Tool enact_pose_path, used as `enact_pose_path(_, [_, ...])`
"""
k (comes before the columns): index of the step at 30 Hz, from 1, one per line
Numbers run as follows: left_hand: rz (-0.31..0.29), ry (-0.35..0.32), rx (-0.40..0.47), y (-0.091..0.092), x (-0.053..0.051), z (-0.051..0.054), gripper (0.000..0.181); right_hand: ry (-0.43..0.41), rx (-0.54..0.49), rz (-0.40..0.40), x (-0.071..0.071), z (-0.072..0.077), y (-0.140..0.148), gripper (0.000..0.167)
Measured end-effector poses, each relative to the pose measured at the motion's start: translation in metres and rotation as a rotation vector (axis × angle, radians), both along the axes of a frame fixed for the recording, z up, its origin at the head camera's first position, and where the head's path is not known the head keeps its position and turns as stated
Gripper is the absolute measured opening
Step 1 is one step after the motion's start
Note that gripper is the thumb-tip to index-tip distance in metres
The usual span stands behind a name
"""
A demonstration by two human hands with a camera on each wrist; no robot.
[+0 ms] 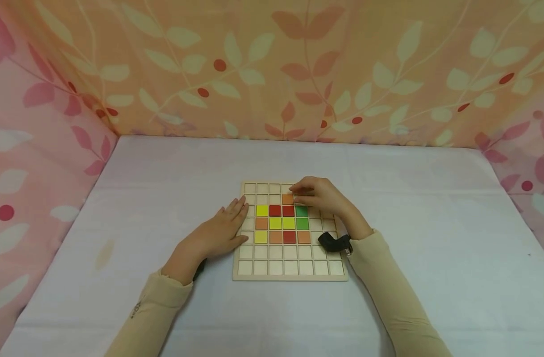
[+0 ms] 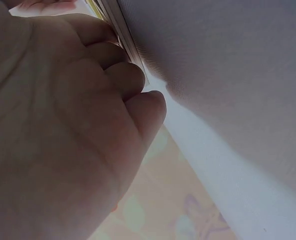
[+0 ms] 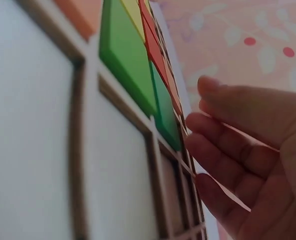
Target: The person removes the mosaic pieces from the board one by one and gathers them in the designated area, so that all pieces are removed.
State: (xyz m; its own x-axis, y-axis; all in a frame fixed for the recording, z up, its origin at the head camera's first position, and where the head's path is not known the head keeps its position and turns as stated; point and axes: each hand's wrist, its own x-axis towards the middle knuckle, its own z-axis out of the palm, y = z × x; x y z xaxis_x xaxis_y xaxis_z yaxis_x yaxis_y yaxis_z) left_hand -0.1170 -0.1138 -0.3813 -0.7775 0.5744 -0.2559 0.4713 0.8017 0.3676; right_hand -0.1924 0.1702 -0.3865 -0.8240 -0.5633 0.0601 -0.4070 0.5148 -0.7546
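A pale wooden grid board (image 1: 290, 277) lies on the table, its middle cells filled with yellow, red, orange and green square tiles. One orange tile (image 1: 287, 199) sits alone in the row above the others. Right beside it is the right hand (image 1: 323, 194), fingers slightly bent; in the right wrist view this hand (image 3: 252, 155) has nothing between thumb and fingers, near a dark green tile (image 3: 163, 112). The left hand (image 1: 218, 232) rests at the board's left edge, fingers extended. In the left wrist view the left hand's palm (image 2: 63, 125) hides most of the board.
A white cloth (image 1: 432, 208) covers the table around the board. Patterned curtains (image 1: 272, 64) stand behind it and at both sides. A black wrist device (image 1: 334, 242) on the right arm overhangs the board's right part.
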Motion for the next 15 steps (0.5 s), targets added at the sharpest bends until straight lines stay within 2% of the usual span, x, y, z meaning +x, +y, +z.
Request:
enact_pose_path(7, [-0.007,0.002,-0.010,0.0007,0.0008,0.0000,0.075,0.100,0.057,-0.013,0.0027,-0.0059,-0.0036,0.024])
enact_pose_path(15, [-0.006,-0.003,-0.015,-0.0001,-0.0007,-0.0005,0.076,0.082,0.058,0.004,-0.0004,-0.0105,-0.0038,0.026])
